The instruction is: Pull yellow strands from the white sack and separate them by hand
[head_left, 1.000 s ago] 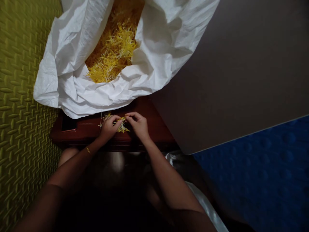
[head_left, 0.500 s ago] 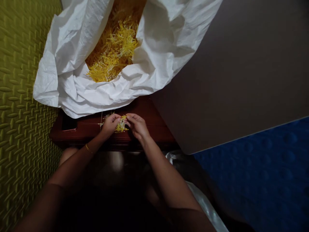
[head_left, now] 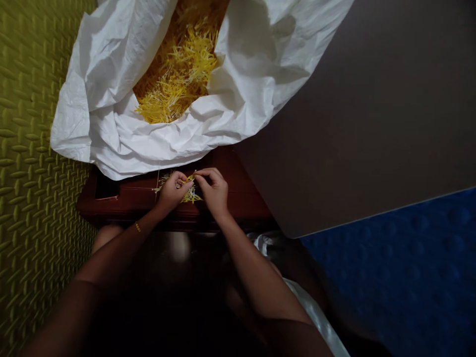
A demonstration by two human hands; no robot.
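Observation:
My left hand is closed around a small bunch of thin yellow-and-white strands, whose pale ends hang below the fingers. Close beside it on the right, my right hand pinches with thumb and forefinger at the yellow tips of the bunch. More pale strands lie behind my left hand on a dark red wooden surface. Beyond both hands, a large white sack gapes, with a heap of the same yellow strands inside. The exact kind of strand is too small to tell.
To the left is a yellow textured mat. A dark flat object lies at the left end of the wood. A large grey-brown panel fills the right side, with a blue dimpled surface below it.
My right hand has turned and risen slightly, its fingers now pinching higher at the bunch's tips. My left hand stays almost in place, its fingers curled more. The view has shifted slightly.

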